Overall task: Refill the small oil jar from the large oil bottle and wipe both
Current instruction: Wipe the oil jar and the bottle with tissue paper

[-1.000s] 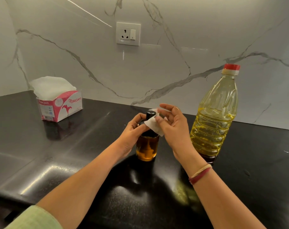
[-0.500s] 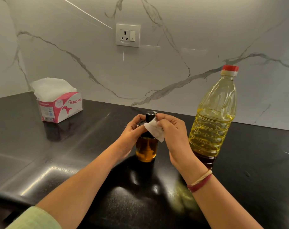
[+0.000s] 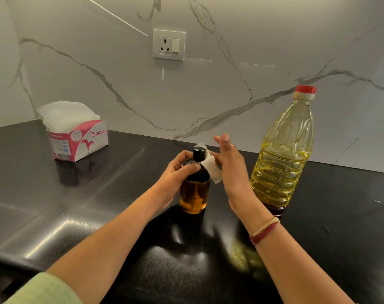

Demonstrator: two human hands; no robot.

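The small oil jar (image 3: pixel 194 194), glass with amber oil and a black cap, stands upright on the black counter (image 3: pixel 94 207) at the centre. My left hand (image 3: pixel 175 174) grips its dark shoulder from the left. My right hand (image 3: pixel 232 170) holds a white tissue (image 3: pixel 212 168) against the jar's neck with the thumb, while its fingers stretch upward. The large oil bottle (image 3: pixel 283 154), clear plastic with yellow oil and a red cap, stands closed just right of my right hand.
A pink and white tissue box (image 3: pixel 79 139) with tissues sticking out sits at the back left. The marble wall behind carries a socket (image 3: pixel 169 44). The counter's front edge runs along the lower left.
My right hand's fingers have uncurled and now point up, and the tissue has slid round the jar's neck. The left hand, jar and bottle have stayed in place.
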